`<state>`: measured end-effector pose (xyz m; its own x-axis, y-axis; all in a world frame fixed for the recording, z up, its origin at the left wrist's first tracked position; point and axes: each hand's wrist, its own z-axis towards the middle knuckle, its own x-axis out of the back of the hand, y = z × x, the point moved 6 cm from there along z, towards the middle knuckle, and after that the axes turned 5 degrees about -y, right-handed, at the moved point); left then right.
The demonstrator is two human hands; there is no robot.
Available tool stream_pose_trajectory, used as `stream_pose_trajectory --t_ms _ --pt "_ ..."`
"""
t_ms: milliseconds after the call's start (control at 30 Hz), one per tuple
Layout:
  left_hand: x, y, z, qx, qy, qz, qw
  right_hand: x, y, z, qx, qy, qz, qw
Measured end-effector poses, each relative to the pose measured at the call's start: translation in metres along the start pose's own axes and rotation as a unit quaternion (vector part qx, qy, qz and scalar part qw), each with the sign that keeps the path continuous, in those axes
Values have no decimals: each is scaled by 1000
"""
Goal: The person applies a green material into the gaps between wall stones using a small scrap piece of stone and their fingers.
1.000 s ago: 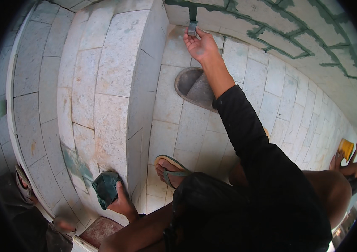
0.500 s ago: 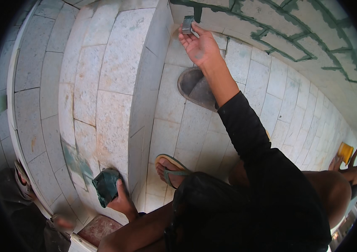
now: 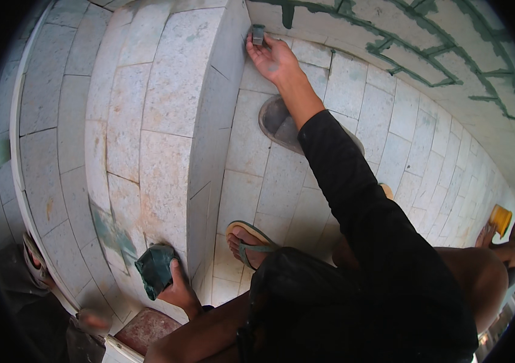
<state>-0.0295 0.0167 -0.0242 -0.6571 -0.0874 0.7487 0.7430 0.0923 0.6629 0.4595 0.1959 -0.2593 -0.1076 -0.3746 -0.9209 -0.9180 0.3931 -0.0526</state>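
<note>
A floor of pale grey-white rectangular stone tiles runs from the middle of the frame to the right. Left of it stands a raised ledge of the same pale tiles, its side face dropping to the floor and a dull green smear on its top. Across the upper right is a pale wall crossed by thick dark green lines in an irregular block pattern.

At the upper centre a dusty grey, rounded, slipper-like thing lies on the floor, partly covered by the right forearm in its black sleeve. Below it is a foot in a tan-soled, green-strapped sandal. A yellow bucket is at the right edge, beside another person's arm. Another person's dark-clothed legs fill the lower left, near a flat reddish-brown piece.

At the upper centre, the right hand pinches a small grey rectangular block near the corner of ledge and wall; contact cannot be told. At the lower left, the left hand grips a dark green, rough-edged hollow container over the ledge, thumb on its rim.
</note>
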Motion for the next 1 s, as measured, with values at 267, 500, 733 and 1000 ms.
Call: stream_pose_trajectory --t_ms 267,500,733,1000 --pt "2 -1 1 -15 1 6 1000 -9 6 3 32 32 71 996" --pt "1 -6 1 -14 9 -9 1000 -14 -4 12 52 17 45 997" --pt "3 -1 0 -25 9 29 999 -28 -5 13 36 77 102 991" --pt "4 -10 0 53 8 25 998 -20 -7 6 56 14 88 994"
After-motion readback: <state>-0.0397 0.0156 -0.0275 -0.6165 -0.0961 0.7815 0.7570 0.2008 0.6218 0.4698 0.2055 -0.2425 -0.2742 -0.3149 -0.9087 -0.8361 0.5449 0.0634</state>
